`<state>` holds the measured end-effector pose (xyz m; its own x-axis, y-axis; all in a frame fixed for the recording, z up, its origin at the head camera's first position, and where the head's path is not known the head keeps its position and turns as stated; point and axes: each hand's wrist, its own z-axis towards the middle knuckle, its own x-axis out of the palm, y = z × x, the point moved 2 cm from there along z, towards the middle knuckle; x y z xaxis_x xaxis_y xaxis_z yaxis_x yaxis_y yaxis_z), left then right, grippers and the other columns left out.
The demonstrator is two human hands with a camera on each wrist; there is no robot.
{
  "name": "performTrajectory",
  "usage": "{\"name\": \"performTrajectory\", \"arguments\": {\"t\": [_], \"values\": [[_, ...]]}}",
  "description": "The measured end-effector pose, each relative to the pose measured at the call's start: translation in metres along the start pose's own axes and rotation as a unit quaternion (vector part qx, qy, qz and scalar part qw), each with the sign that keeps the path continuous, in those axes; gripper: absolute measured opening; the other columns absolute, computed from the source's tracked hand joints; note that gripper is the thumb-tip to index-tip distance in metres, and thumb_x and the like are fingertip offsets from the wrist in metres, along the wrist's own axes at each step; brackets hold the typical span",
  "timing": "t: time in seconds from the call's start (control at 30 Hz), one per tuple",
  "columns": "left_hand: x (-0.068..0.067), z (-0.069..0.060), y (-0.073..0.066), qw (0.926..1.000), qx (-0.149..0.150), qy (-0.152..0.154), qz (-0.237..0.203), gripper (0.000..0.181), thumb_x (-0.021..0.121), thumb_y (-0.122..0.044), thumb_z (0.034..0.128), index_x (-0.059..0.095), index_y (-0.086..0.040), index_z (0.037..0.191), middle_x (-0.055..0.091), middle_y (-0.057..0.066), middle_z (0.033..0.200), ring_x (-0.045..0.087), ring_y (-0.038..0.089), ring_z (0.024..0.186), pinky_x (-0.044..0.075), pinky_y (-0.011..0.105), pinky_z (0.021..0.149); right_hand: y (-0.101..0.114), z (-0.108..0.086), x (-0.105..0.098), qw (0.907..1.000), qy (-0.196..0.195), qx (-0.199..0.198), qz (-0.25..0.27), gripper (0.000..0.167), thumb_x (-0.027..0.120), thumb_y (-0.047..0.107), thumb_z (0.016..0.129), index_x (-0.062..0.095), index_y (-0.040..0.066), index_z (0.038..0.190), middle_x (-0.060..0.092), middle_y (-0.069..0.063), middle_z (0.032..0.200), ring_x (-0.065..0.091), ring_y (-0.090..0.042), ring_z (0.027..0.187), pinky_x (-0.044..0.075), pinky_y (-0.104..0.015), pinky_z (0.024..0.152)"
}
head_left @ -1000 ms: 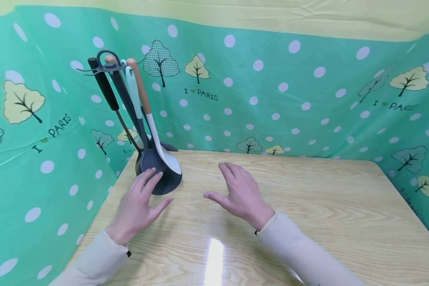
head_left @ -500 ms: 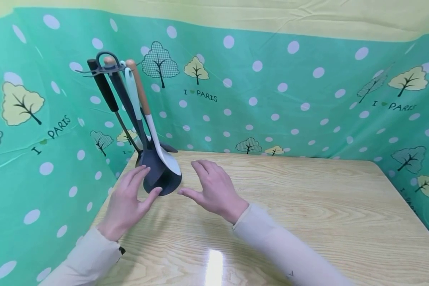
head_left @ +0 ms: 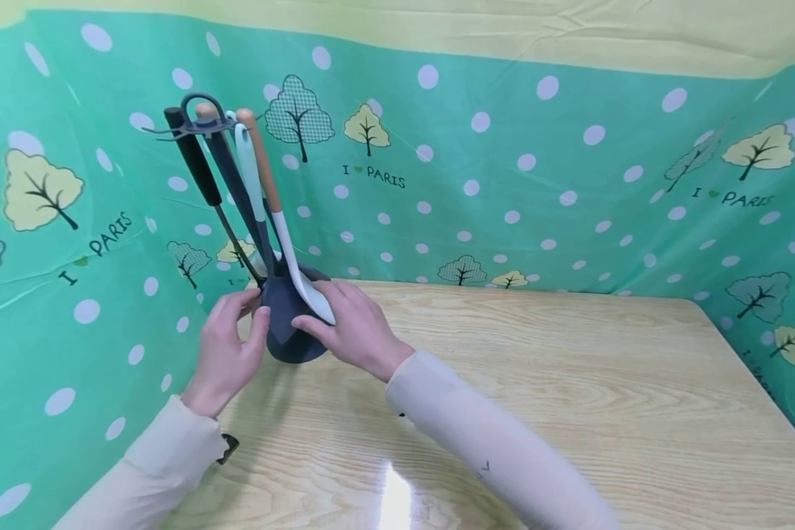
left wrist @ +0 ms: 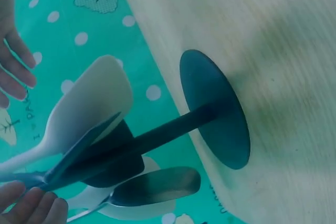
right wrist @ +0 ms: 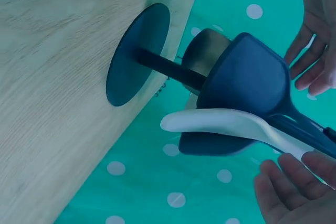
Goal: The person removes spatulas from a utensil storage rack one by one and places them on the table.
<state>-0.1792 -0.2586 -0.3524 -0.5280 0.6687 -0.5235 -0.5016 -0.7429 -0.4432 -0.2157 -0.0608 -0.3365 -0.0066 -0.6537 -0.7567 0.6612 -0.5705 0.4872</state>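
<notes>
A dark utensil stand (right wrist: 131,56) with a round base and a hooked top hangs several kitchen utensils. A dark spatula (right wrist: 247,77) hangs by a mint handle (head_left: 248,165) at the front. Beside it is a white utensil (left wrist: 92,103) with a wooden handle (head_left: 261,162). A metal-headed utensil (left wrist: 157,186) hangs toward the left. My left hand (head_left: 228,353) is at the left of the hanging utensils, fingers loosely bent. From the right, my right hand (head_left: 354,324) reaches round the white utensil's head with fingers extended; contact is unclear.
The stand is at the back left of a wooden table (head_left: 536,383). A green polka-dot cloth (head_left: 517,147) with trees rises behind the table and along its sides. Light reflects off the table near the front (head_left: 395,500).
My right hand has moved left to the utensils. The left hand has shifted slightly left and up, its thumb and fingers drawing nearer together. The stand has not visibly moved.
</notes>
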Motion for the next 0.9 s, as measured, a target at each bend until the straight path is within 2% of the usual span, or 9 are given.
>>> {"name": "performTrajectory", "arguments": {"t": [0.1, 0.17, 0.23, 0.37, 0.47, 0.7, 0.9], "values": [[0.0, 0.006, 0.005, 0.9989, -0.044, -0.003, -0.016, 0.029, 0.051, -0.011, 0.0985, 0.057, 0.007, 0.12, 0.058, 0.021, 0.116, 0.058, 0.032, 0.105, 0.044, 0.013, 0.093, 0.0, 0.009, 0.004, 0.9982, 0.009, 0.039, 0.045, 0.064, 0.053, 0.056, 0.092, 0.049, 0.011, 0.136, 0.056, -0.002, 0.126, 0.054, -0.013, 0.106, 0.049, -0.028, 0.086], [0.001, 0.012, 0.008, 0.9966, -0.078, -0.004, -0.026, 0.031, 0.048, -0.014, 0.1003, 0.056, 0.006, 0.122, 0.057, 0.019, 0.118, 0.057, 0.031, 0.107, 0.039, 0.005, 0.091, 0.002, 0.015, 0.006, 0.9959, 0.009, 0.053, 0.073, 0.061, 0.053, 0.054, 0.092, 0.05, 0.011, 0.136, 0.056, -0.001, 0.126, 0.054, -0.014, 0.108, 0.049, -0.028, 0.089], [0.002, 0.018, 0.011, 0.9937, -0.107, -0.004, -0.033, 0.033, 0.047, -0.017, 0.101, 0.055, 0.005, 0.124, 0.057, 0.018, 0.119, 0.057, 0.029, 0.109, 0.041, 0.008, 0.092, 0.004, 0.02, 0.008, 0.9935, 0.005, 0.058, 0.098, 0.058, 0.053, 0.051, 0.093, 0.051, 0.011, 0.135, 0.057, -0.002, 0.125, 0.055, -0.015, 0.11, 0.049, -0.029, 0.092], [0.007, 0.027, 0.017, 0.9873, -0.151, -0.009, -0.048, 0.035, 0.048, -0.018, 0.1008, 0.054, 0.002, 0.129, 0.057, 0.015, 0.121, 0.058, 0.025, 0.11, 0.049, 0.026, 0.094, 0.009, 0.03, 0.014, 0.9892, -0.006, 0.059, 0.134, 0.05, 0.056, 0.042, 0.095, 0.053, 0.01, 0.133, 0.059, -0.002, 0.122, 0.056, -0.015, 0.11, 0.049, -0.026, 0.092], [0.012, 0.033, 0.021, 0.9857, -0.159, -0.019, -0.053, 0.034, 0.05, -0.016, 0.0997, 0.055, 0.001, 0.129, 0.058, 0.015, 0.12, 0.059, 0.025, 0.109, 0.05, 0.034, 0.093, 0.012, 0.036, 0.018, 0.9873, -0.018, 0.058, 0.147, 0.044, 0.057, 0.035, 0.096, 0.054, 0.009, 0.132, 0.061, -0.002, 0.119, 0.057, -0.012, 0.107, 0.048, -0.023, 0.091], [0.019, 0.04, 0.033, 0.9847, -0.155, -0.044, -0.067, 0.032, 0.053, -0.01, 0.0977, 0.058, 0.001, 0.127, 0.06, 0.017, 0.117, 0.06, 0.027, 0.107, 0.051, 0.033, 0.091, 0.023, 0.051, 0.027, 0.9817, -0.036, 0.055, 0.179, 0.034, 0.057, 0.026, 0.097, 0.056, 0.01, 0.127, 0.064, -0.001, 0.117, 0.059, -0.006, 0.107, 0.048, -0.02, 0.092], [0.024, 0.048, 0.038, 0.9809, -0.177, -0.03, -0.074, 0.034, 0.048, -0.021, 0.1006, 0.059, -0.006, 0.129, 0.06, 0.011, 0.121, 0.06, 0.022, 0.108, 0.051, 0.038, 0.091, 0.026, 0.061, 0.028, 0.9741, -0.05, 0.078, 0.206, 0.034, 0.056, 0.028, 0.097, 0.055, 0.014, 0.129, 0.063, 0.002, 0.119, 0.058, -0.003, 0.107, 0.047, -0.018, 0.091]]}}
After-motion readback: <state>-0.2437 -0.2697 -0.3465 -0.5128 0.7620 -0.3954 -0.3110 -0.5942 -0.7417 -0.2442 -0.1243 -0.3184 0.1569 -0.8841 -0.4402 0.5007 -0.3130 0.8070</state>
